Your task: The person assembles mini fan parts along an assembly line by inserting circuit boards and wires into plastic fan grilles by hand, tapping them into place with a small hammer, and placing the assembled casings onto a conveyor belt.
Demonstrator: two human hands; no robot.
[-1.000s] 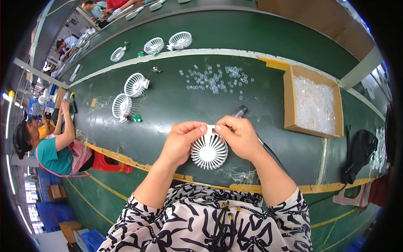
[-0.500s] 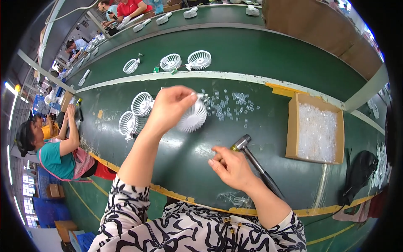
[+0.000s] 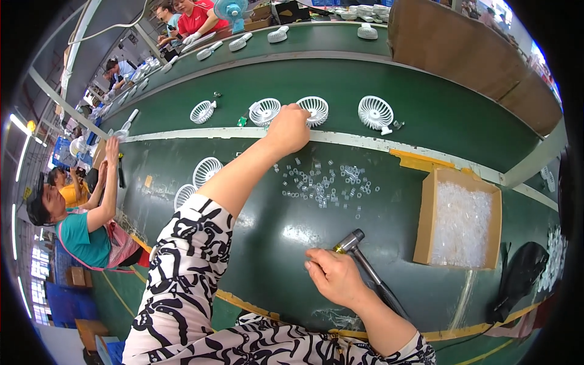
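My left hand (image 3: 288,129) reaches over the pale divider to the far green belt. Its fingers curl over the left edge of a round white slatted fan housing (image 3: 317,111); the grip itself is partly hidden. To its left lies a similar fan housing (image 3: 265,112) with a small green circuit board (image 3: 242,121) beside it. Another fan housing (image 3: 375,114) is to its right, its tab toward the lower right. My right hand (image 3: 333,277) is low over the bench with fingers curled, beside the head of a black-handled hammer (image 3: 372,265); anything inside the fingers is hidden.
Small clear plastic rings (image 3: 328,185) lie scattered across the bench. A cardboard box (image 3: 424,234) of clear pieces stands at right, with a black object (image 3: 524,274) beyond it. Two fan housings (image 3: 207,171) sit partly behind my left arm. A person in teal (image 3: 88,237) works at left.
My left hand has moved from above the bench up to the far belt. The fan housing it held has left the bench, and one now lies farther right on the belt.
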